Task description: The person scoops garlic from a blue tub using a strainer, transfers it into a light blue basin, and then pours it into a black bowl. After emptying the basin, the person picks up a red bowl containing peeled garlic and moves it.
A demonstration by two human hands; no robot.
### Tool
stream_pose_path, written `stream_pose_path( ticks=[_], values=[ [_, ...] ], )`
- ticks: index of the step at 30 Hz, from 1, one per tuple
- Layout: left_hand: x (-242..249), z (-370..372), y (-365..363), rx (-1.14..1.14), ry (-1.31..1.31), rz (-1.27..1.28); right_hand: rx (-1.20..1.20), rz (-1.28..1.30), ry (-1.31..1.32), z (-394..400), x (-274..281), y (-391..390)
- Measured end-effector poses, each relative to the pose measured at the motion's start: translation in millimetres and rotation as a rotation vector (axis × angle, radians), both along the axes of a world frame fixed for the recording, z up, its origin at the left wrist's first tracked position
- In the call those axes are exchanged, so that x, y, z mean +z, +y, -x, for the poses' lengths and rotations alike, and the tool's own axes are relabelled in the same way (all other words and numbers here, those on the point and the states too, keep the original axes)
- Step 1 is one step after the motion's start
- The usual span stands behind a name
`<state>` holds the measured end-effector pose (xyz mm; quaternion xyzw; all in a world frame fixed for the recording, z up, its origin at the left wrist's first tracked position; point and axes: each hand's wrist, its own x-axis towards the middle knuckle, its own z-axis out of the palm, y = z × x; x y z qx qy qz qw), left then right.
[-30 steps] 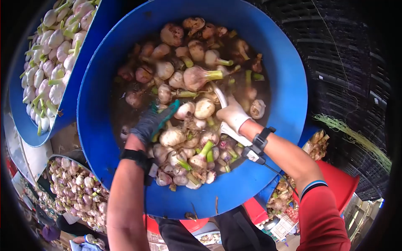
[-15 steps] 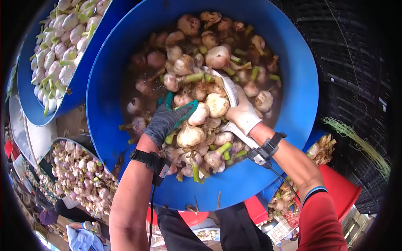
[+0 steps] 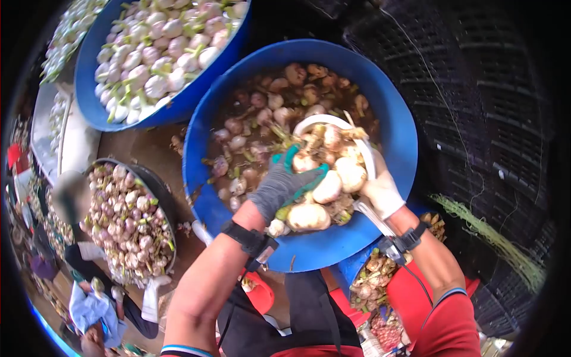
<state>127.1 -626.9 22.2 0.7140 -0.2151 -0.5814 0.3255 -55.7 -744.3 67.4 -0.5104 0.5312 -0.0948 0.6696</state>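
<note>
My right hand, in a white glove, grips the side of a white bowl heaped with garlic bulbs. Opposite it, my left hand wears a grey glove with green fingertips. Its thumb and fingers are spread around bulbs on the left of the heap, pressing against them. The bowl tilts toward me over a large blue tub. Brown water in the tub holds many more bulbs with short green stems. Garlic hides most of the bowl's inside.
A second blue tub of cleaner garlic stands at upper left. Below it sits a dark tub of garlic. Black crates line the right side. Red containers are near my legs. Another person in light blue is at lower left.
The view has shifted, showing more of the left tubs. Both hands and the garlic-filled bowl have moved toward the tub's near right side, and the bowl's rim shows more clearly.
</note>
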Motion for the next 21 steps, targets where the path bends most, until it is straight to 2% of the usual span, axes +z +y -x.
stream_pose_path(
  ticks=[1,4,6,8,10,12,14,15,17,21],
  values=[
    [11,4,2,0.014,-0.007,-0.024,0.012,0.015,-0.013,0,11,0],
    [46,1,17,0.093,0.091,0.122,-0.011,-0.041,-0.092,-11,57,12],
    [71,-3,31,0.174,0.061,0.236,-0.028,-0.101,-0.152,-36,92,30],
    [81,-6,53,0.240,-0.014,0.246,0.026,-0.081,-0.209,-57,114,47],
    [108,-36,81,0.339,0.117,0.295,0.110,-0.080,-0.141,-87,130,63],
    [128,-55,114,0.422,0.055,0.331,0.155,-0.006,-0.106,-115,140,86],
    [149,-83,151,0.496,0.110,0.318,0.207,-0.021,-0.111,-162,164,120],
    [151,-94,172,0.530,0.100,0.330,0.258,-0.025,-0.143,-179,164,133],
    [149,-114,214,0.631,-0.157,0.362,0.353,-0.035,-0.205,-213,159,163],
    [141,-173,317,0.847,-0.206,0.325,0.549,-0.134,-0.269,-305,149,253]
  ],
)
